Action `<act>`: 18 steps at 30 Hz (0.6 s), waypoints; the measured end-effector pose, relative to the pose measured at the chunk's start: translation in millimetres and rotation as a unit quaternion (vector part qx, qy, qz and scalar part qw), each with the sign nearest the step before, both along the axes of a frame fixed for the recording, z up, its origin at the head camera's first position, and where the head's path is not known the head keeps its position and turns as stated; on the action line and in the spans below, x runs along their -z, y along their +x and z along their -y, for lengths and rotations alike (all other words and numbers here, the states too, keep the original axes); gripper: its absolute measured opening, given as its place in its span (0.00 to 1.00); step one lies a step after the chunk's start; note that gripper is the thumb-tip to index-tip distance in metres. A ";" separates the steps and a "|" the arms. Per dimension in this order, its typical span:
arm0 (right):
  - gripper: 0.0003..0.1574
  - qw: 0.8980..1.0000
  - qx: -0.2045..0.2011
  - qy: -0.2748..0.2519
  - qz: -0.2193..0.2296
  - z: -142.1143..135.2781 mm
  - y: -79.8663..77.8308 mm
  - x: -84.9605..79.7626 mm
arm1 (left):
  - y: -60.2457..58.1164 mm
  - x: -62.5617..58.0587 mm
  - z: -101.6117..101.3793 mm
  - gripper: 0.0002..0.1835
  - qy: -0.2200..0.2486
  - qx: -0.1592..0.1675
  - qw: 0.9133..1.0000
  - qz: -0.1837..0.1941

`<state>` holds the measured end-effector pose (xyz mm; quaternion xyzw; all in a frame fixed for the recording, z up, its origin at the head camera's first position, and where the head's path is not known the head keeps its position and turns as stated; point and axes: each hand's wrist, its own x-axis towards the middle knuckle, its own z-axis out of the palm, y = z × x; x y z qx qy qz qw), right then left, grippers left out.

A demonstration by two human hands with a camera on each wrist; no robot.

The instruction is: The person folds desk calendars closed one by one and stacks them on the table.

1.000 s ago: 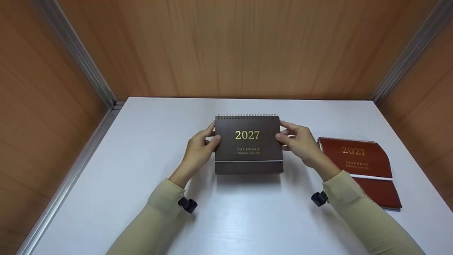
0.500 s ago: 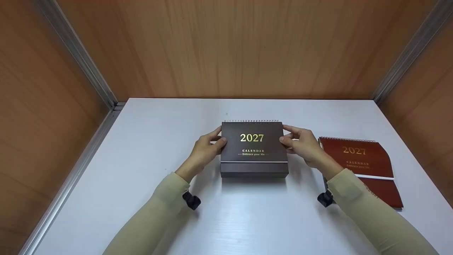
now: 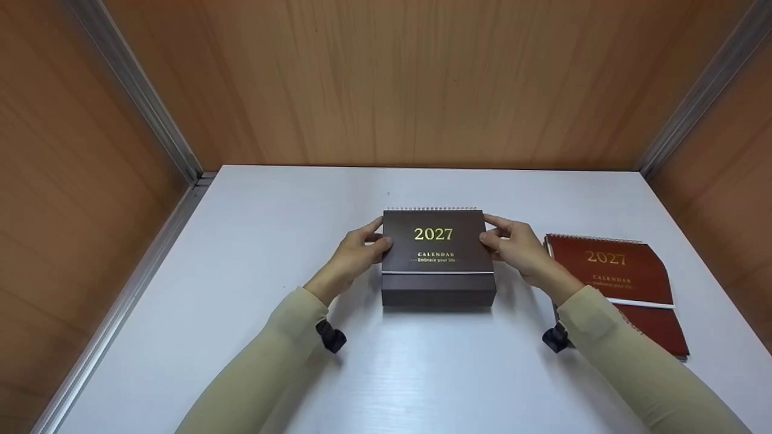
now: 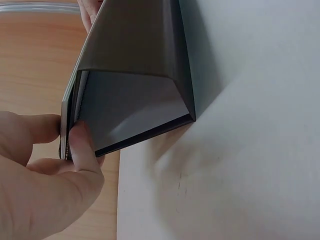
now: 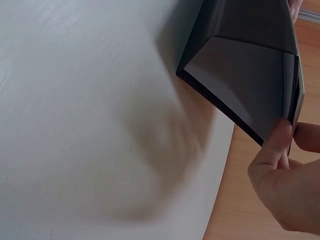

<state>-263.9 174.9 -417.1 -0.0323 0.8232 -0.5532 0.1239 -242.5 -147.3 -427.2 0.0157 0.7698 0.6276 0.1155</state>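
A dark brown 2027 desk calendar (image 3: 434, 247) with gold lettering and a coil along its top is at the middle of the table. Its stand is folded out into a hollow wedge, seen from the side in the left wrist view, where the stand's inner face (image 4: 125, 107) is pale. My left hand (image 3: 356, 250) pinches the calendar's left edge near the top, thumb on one side and fingers on the other. On the opposite edge, my right hand (image 3: 518, 250) pinches it the same way. Whether the base touches the table, I cannot tell.
A red 2027 desk calendar (image 3: 609, 265) lies flat on the white table (image 3: 271, 241) to the right, partly covered by my right forearm. Wooden panels (image 3: 410, 84) with metal corner strips enclose the table's back and sides.
Both hands have shifted the brown calendar slightly to the right and toward me. It tilts differently, and more of its lower front strip and base edge shows. The red calendar stays put.
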 end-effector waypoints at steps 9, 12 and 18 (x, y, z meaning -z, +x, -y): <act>0.39 1.000 -0.010 0.000 0.018 3.8 1.0 4.0 | -3.0 8.2 -1.3 0.36 -0.003 -0.003 1.000 0.008; 0.39 1.000 -0.015 0.007 0.025 3.7 1.1 5.3 | -3.8 10.4 -1.6 0.36 -0.003 0.004 1.000 0.013; 0.40 0.999 -0.021 0.009 0.039 3.9 -0.4 8.7 | -3.2 14.6 -0.1 0.37 0.003 0.032 0.999 0.015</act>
